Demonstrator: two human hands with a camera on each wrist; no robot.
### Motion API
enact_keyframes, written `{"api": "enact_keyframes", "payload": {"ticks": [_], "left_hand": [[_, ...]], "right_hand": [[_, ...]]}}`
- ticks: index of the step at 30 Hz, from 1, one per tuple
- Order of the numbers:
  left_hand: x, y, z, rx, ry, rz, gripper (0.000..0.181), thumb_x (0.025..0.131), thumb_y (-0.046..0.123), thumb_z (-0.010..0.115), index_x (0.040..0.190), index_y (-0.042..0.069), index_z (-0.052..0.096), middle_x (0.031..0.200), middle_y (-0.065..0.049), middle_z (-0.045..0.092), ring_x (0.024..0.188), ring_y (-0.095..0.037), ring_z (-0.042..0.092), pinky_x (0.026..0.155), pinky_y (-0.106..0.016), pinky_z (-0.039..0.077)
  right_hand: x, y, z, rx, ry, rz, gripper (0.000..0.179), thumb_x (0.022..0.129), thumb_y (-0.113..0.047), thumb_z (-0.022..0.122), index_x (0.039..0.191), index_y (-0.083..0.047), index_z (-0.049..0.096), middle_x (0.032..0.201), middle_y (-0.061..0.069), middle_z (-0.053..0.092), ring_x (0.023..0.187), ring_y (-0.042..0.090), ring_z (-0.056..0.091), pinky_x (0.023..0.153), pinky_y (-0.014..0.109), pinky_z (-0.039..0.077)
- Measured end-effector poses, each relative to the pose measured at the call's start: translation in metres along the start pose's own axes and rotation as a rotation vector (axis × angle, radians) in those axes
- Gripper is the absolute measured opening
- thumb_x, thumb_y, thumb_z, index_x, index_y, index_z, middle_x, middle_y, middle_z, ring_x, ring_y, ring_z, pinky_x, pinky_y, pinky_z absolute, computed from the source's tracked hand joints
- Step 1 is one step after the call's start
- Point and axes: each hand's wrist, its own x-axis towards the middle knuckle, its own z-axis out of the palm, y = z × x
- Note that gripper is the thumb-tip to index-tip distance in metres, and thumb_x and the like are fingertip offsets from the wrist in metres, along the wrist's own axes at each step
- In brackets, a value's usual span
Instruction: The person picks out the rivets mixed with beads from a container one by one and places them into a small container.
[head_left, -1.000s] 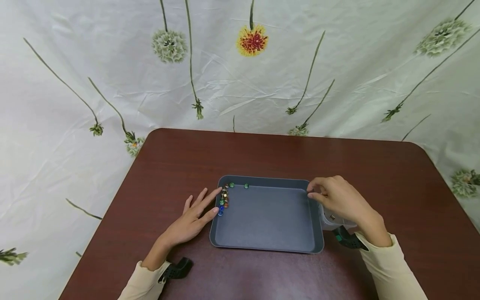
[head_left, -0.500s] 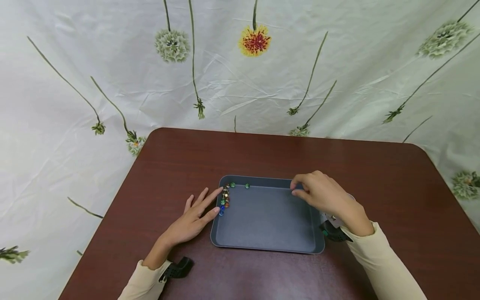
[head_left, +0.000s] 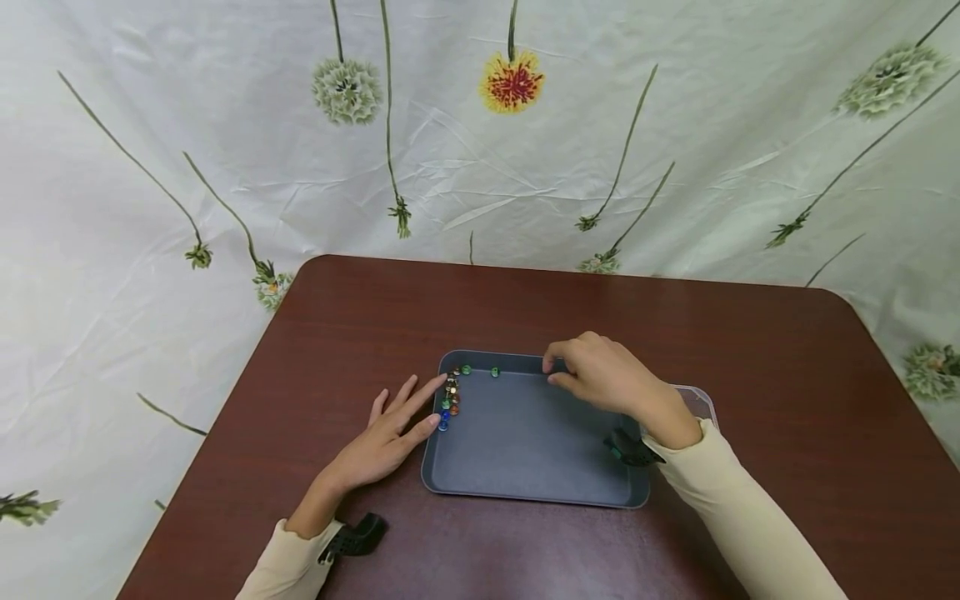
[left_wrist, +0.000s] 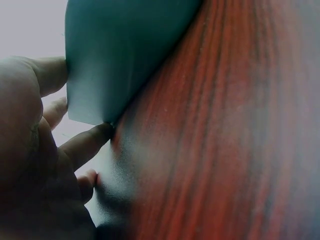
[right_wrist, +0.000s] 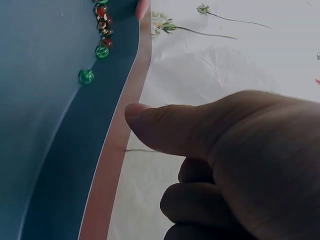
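The right forearm and wrist are covering most of the clear container [head_left: 699,402]; only a far corner is showing past the tray's right end, so its contents are hidden. The right hand [head_left: 603,373] is hovering over the tray's far side, curling its fingers with the thumb nearing the index finger; whether it is gripping anything, I cannot tell. The left hand [head_left: 382,450] is spreading its fingers, thumb and index finger touching the tray's left rim.

The grey tray [head_left: 517,442] is lying flat on the worktop [head_left: 375,308], its long axis running left to right. Marbles [head_left: 454,409] are lining its left wall, blurring together too much for counting, with blue ones forming the near end. Two green marbles [head_left: 495,372] are sitting along the far wall.
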Motion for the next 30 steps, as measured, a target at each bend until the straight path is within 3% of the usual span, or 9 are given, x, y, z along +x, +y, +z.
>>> {"api": "enact_keyframes", "payload": {"ticks": [8,13,23,30], "left_hand": [[0.001,0.0,0.0,0.005,-0.002,-0.003,0.059,0.107,0.041,0.046,0.16,0.034,0.023,0.166,-0.002,0.023,0.156,-0.033,0.002,0.116,-0.065,-0.014],[0.001,0.001,0.0,0.0,-0.003,-0.008,0.059,0.107,0.041,0.046,0.16,0.035,0.023,0.166,-0.002,0.023,0.156,-0.033,0.002,0.116,-0.065,-0.014],[0.001,0.001,0.0,-0.001,-0.006,0.0,0.059,0.107,0.041,0.046,0.161,0.029,0.025,0.166,-0.002,0.024,0.156,-0.033,0.002,0.115,-0.065,-0.014],[0.0,0.001,-0.001,-0.005,-0.008,-0.004,0.059,0.107,0.041,0.046,0.161,0.031,0.024,0.166,-0.001,0.024,0.157,-0.033,0.002,0.116,-0.064,-0.013]], "right_hand": [[0.021,-0.015,0.007,-0.015,-0.025,-0.061,0.012,0.092,-0.014,0.073,0.104,-0.012,0.074,0.077,-0.003,0.067,0.054,0.006,0.046,0.049,0.021,0.036],[0.035,-0.023,0.015,-0.015,-0.043,-0.105,0.013,0.093,-0.012,0.072,0.105,-0.014,0.075,0.084,-0.002,0.071,0.055,0.006,0.046,0.049,0.021,0.036],[0.061,-0.032,0.035,0.036,-0.085,-0.164,0.014,0.093,-0.009,0.071,0.105,-0.015,0.076,0.078,-0.002,0.067,0.056,0.008,0.049,0.049,0.021,0.039],[0.074,-0.039,0.048,0.078,-0.137,-0.151,0.017,0.093,-0.011,0.072,0.11,-0.015,0.075,0.055,-0.002,0.05,0.048,0.008,0.042,0.047,0.021,0.033]]}}
